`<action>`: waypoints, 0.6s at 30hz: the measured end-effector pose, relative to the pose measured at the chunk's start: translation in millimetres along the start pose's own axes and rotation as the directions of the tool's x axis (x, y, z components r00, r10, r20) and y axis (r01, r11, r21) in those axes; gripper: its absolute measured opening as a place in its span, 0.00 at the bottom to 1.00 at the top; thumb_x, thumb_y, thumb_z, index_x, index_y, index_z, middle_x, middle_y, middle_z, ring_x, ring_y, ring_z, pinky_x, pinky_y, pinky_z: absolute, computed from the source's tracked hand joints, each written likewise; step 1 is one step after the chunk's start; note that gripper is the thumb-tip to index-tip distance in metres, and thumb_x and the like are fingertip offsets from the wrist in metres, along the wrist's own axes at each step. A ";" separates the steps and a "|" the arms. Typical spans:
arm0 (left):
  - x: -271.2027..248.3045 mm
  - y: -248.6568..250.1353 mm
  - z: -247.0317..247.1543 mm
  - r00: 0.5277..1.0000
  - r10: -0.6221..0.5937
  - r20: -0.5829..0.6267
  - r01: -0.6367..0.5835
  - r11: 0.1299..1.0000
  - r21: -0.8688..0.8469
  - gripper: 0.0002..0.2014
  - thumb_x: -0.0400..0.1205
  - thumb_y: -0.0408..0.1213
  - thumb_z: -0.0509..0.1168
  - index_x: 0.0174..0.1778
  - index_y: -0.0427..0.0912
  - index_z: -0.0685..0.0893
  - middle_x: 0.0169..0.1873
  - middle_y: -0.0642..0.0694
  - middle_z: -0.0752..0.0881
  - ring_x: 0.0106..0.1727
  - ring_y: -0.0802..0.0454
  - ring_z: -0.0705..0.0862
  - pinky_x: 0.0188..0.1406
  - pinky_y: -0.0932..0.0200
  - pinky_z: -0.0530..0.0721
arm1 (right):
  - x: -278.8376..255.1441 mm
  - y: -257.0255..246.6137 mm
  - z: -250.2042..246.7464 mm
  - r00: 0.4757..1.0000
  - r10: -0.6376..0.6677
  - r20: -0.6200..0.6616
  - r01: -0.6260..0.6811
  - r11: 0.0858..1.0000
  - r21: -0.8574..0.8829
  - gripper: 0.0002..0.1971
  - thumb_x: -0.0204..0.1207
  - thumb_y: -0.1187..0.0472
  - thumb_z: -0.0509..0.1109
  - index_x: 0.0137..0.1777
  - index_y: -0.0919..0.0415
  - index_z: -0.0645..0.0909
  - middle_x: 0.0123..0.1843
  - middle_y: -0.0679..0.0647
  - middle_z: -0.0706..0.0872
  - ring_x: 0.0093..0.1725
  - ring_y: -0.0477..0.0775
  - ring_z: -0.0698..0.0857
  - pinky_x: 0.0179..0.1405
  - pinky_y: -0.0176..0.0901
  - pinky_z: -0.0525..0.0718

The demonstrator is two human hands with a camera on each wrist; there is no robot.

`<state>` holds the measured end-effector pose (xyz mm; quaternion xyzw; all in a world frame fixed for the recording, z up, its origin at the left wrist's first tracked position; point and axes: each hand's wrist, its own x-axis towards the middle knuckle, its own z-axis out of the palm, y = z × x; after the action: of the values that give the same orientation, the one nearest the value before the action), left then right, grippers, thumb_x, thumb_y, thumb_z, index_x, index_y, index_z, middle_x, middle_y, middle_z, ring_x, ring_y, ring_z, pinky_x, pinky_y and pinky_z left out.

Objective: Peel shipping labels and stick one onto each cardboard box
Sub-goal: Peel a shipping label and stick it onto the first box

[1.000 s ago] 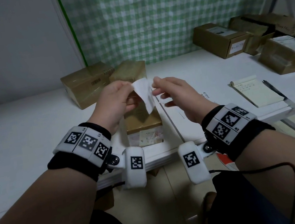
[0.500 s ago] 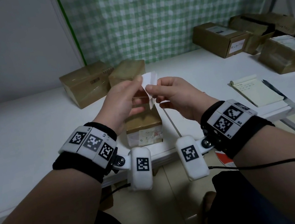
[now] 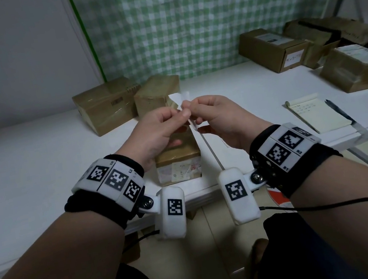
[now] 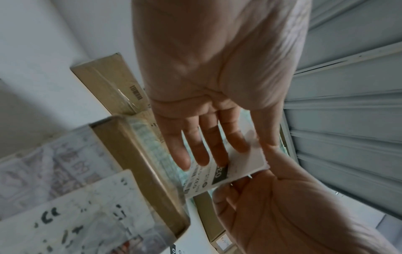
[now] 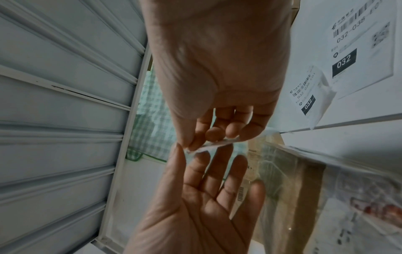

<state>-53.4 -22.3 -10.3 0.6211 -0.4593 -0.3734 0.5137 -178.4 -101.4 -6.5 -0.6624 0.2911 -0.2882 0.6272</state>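
A white shipping label (image 3: 180,98) sticks up between my two hands, above a small cardboard box (image 3: 178,157) at the table's front edge. My left hand (image 3: 174,116) pinches the label between thumb and fingers. My right hand (image 3: 199,107) pinches the same corner from the other side, fingertips almost touching the left's. In the left wrist view the label (image 4: 217,171) shows its printed face with a black block, lying behind the left hand's fingers (image 4: 202,151). In the right wrist view the label (image 5: 208,146) is edge-on under the thumb and forefinger.
Two brown boxes (image 3: 103,104) (image 3: 157,90) stand behind the hands. Several boxes, some with labels, crowd the back right (image 3: 270,48) (image 3: 356,64). A notepad (image 3: 316,113) and pen (image 3: 337,109) lie at the right. More label sheets (image 5: 361,51) (image 5: 309,99) lie on the white table (image 3: 23,167).
The hands have drawn together and dropped slightly. The label, spread wide between them a second ago, now stands narrow and upright with both hands pinching at one spot.
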 end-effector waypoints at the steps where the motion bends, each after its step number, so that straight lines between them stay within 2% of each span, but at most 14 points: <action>1: -0.3 -0.1 1.2 1.000 0.002 0.003 -0.002 1.000 0.011 0.12 0.79 0.48 0.67 0.43 0.41 0.83 0.43 0.47 0.87 0.49 0.54 0.85 0.49 0.55 0.85 | -0.4 -0.5 0.7 1.000 -0.002 0.017 0.002 1.000 -0.006 0.15 0.79 0.56 0.67 0.31 0.56 0.77 0.25 0.43 0.77 0.27 0.39 0.75 0.37 0.33 0.77; 5: -0.2 0.9 2.7 0.999 -0.035 -0.031 0.035 0.999 -0.008 0.19 0.82 0.52 0.61 0.53 0.38 0.84 0.52 0.38 0.88 0.56 0.44 0.87 0.57 0.48 0.85 | -1.2 -1.8 3.4 0.998 -0.011 0.067 0.013 0.999 -0.043 0.13 0.81 0.59 0.65 0.33 0.57 0.76 0.30 0.48 0.76 0.23 0.36 0.75 0.28 0.26 0.78; 7: -0.6 1.6 2.2 0.999 -0.041 -0.034 0.040 0.999 -0.027 0.20 0.84 0.51 0.58 0.56 0.38 0.84 0.51 0.38 0.89 0.54 0.46 0.87 0.57 0.49 0.85 | -0.2 -1.2 4.2 0.997 -0.010 0.078 0.015 0.998 -0.066 0.14 0.82 0.58 0.64 0.33 0.57 0.76 0.31 0.48 0.76 0.24 0.36 0.75 0.29 0.25 0.78; 9: -1.7 2.1 2.2 0.998 -0.030 -0.054 0.028 0.999 -0.027 0.16 0.85 0.48 0.58 0.51 0.39 0.84 0.45 0.42 0.88 0.48 0.48 0.87 0.54 0.50 0.86 | 0.4 -0.8 4.5 0.996 -0.007 0.084 0.013 0.997 -0.077 0.15 0.82 0.58 0.64 0.33 0.57 0.75 0.32 0.49 0.76 0.24 0.36 0.76 0.28 0.26 0.78; 10: -1.9 2.0 2.0 0.997 -0.013 -0.073 0.011 1.000 -0.025 0.14 0.85 0.47 0.59 0.46 0.41 0.84 0.43 0.41 0.87 0.46 0.47 0.87 0.53 0.47 0.85 | 0.6 -0.4 4.4 0.996 -0.006 0.087 0.012 0.997 -0.077 0.14 0.82 0.58 0.64 0.33 0.58 0.75 0.32 0.50 0.76 0.23 0.36 0.76 0.28 0.25 0.78; 12: -1.8 1.7 0.2 0.994 0.015 -0.113 -0.016 1.000 -0.011 0.13 0.83 0.45 0.63 0.38 0.42 0.83 0.43 0.33 0.87 0.46 0.38 0.86 0.56 0.38 0.83 | 0.2 0.3 3.7 0.995 -0.005 0.096 0.012 0.997 -0.071 0.14 0.82 0.59 0.64 0.33 0.59 0.75 0.32 0.50 0.77 0.24 0.36 0.78 0.28 0.26 0.79; 14: -2.6 2.9 -2.3 0.992 0.019 -0.126 -0.017 1.000 0.013 0.15 0.80 0.47 0.65 0.38 0.37 0.83 0.46 0.29 0.88 0.49 0.33 0.86 0.59 0.35 0.82 | -0.2 1.3 1.5 0.995 -0.014 0.097 0.021 0.997 -0.080 0.14 0.82 0.60 0.64 0.34 0.59 0.75 0.32 0.49 0.79 0.29 0.39 0.80 0.34 0.30 0.79; 16: -1.9 6.3 -5.7 0.992 0.023 -0.124 -0.019 0.999 0.034 0.16 0.81 0.44 0.66 0.44 0.30 0.83 0.45 0.30 0.88 0.47 0.37 0.86 0.59 0.39 0.81 | 0.6 2.8 -3.4 0.996 -0.025 0.085 0.036 0.992 -0.123 0.13 0.82 0.61 0.64 0.33 0.57 0.77 0.35 0.49 0.82 0.39 0.45 0.80 0.43 0.37 0.77; 18: 1.1 6.7 -10.6 0.993 0.038 -0.114 -0.034 0.999 0.037 0.13 0.82 0.38 0.64 0.43 0.29 0.83 0.42 0.32 0.86 0.45 0.42 0.83 0.59 0.43 0.82 | 2.0 4.6 -9.8 0.999 -0.027 0.043 0.033 0.986 -0.166 0.13 0.81 0.62 0.65 0.33 0.56 0.77 0.38 0.49 0.83 0.42 0.47 0.79 0.46 0.40 0.74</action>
<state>-44.4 -20.6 -1.7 0.6423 -0.4465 -0.3195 0.5348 -184.5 -109.7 -10.6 -0.7224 0.2915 -0.2589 0.5711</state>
